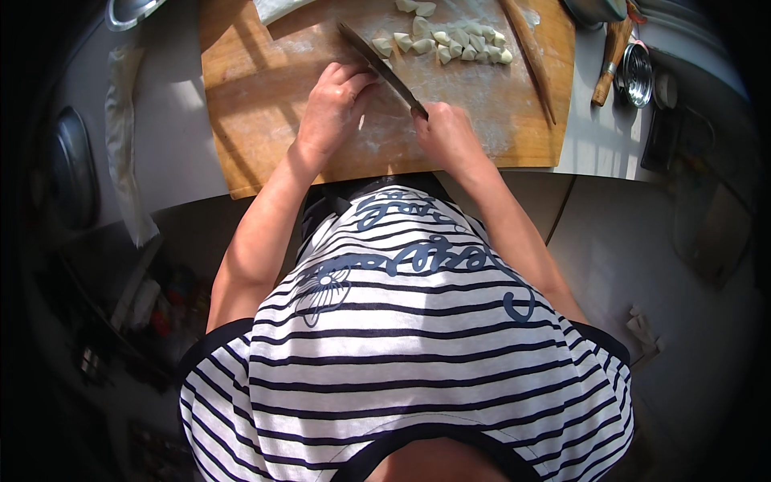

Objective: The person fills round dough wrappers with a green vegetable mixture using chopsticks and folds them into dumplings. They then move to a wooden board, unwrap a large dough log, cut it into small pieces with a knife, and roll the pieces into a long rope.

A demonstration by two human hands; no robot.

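Note:
My right hand (449,135) grips the handle of a long kitchen knife (391,78). Its blade slants away to the upper left, over the floured wooden board (253,144). My left hand (337,108) is just left of the blade, fingers curled and fingertips close to the metal; whatever may be under them is hidden. Beyond the blade lie several small cut pieces of pale dough (476,43), bunched together toward the right. One small piece (387,62) shows right beside the blade. A tapered wooden rolling pin (530,60) rests along the board's right side.
A white sheet (280,8) lies on the board's far edge. Left of the board are a metal bowl (134,13), a long pale strip (120,120) hanging over the counter edge, and a metal lid (75,169). A wooden-handled tool (611,66) and metal dishes (637,75) stand at right.

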